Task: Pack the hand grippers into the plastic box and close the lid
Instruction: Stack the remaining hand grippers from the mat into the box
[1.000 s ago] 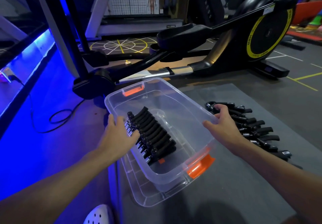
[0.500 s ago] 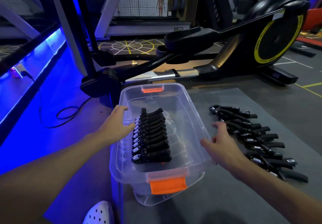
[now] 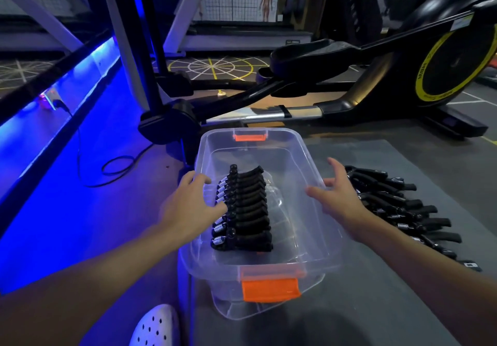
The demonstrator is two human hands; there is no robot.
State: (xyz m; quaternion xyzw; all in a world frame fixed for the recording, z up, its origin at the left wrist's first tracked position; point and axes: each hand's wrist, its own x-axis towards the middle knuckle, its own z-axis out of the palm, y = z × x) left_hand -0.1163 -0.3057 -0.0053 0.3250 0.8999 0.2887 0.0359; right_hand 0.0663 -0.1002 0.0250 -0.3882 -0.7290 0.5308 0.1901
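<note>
Evidently steadies the clear plastic box with orange latches [image 3: 305, 157]: left hand [image 3: 192, 206], grip spread, on its left rim; right hand [image 3: 340, 200], grip spread, perhaps just off the right rim. Leaves room beside the packed black hand grippers [image 3: 246, 211] for the loose row [image 3: 403, 211] alongside.

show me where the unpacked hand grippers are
In the head view, the unpacked hand grippers lie in a row on the grey mat, right of the plastic box and just past the right hand.
</note>
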